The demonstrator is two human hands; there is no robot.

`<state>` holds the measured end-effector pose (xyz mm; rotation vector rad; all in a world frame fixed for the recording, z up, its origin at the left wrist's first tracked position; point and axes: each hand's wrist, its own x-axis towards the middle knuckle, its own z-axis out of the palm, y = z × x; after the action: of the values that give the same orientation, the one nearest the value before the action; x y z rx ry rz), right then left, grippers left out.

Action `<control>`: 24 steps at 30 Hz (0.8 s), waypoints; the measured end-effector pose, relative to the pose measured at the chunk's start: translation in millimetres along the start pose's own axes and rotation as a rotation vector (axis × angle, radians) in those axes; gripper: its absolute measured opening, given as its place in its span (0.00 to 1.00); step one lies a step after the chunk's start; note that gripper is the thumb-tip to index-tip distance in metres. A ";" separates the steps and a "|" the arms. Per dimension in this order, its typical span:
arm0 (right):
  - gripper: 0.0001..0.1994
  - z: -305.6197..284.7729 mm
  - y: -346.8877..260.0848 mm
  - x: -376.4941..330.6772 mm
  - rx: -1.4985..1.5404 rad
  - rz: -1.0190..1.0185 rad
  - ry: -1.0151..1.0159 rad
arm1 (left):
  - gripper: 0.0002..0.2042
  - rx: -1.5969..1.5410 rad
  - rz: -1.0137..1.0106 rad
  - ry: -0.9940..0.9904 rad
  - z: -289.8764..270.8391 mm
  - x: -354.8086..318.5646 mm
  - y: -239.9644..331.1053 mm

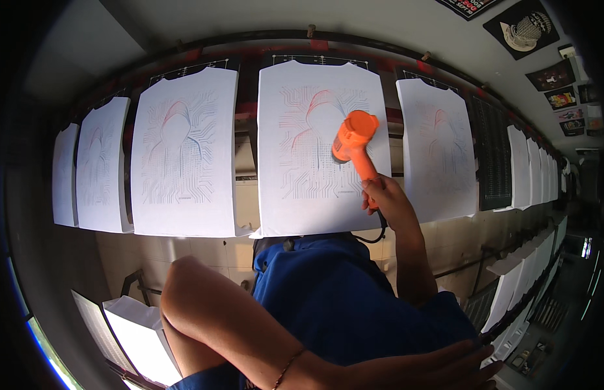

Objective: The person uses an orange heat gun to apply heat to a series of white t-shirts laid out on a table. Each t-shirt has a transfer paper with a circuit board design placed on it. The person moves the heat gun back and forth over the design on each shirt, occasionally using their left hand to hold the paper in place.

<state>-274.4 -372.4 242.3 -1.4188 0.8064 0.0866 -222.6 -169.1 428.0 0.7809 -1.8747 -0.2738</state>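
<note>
My right hand is wrapped round the handle of an orange hair dryer, and its black cord hangs below my fist. The dryer's dark nozzle points down at a white T-shirt piece spread on a board in front of me, apart from the cloth. On that piece is a line print of a hooded figure in red, blue and grey, partly covered by the dryer. My left arm crosses my body, and my left hand lies in shadow against my blue clothing, fingers stretched out and holding nothing.
More white T-shirt pieces with similar prints stand in a row, one to the left and one to the right. A dark rail runs behind the boards. White boards also stand behind me on the left. Posters hang on the wall.
</note>
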 end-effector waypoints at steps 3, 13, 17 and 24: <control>0.14 5.6 5.9 2.4 0.011 0.042 -0.116 | 0.18 -0.029 0.009 -0.011 1.7 0.5 -2.1; 0.14 -5.9 12.7 -14.3 -0.040 0.042 -0.099 | 0.19 -0.082 0.027 -0.034 2.8 6.3 -0.4; 0.14 -13.0 16.2 -21.4 0.027 0.092 -0.152 | 0.19 -0.081 0.020 -0.038 1.1 6.1 4.4; 0.15 -22.6 25.6 -32.9 -0.038 0.000 -0.037 | 0.19 -0.109 0.017 -0.039 7.1 5.9 7.3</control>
<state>-321.7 -374.4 240.0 -1.4490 0.7777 0.1283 -233.3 -168.3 433.1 0.6900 -1.8852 -0.3795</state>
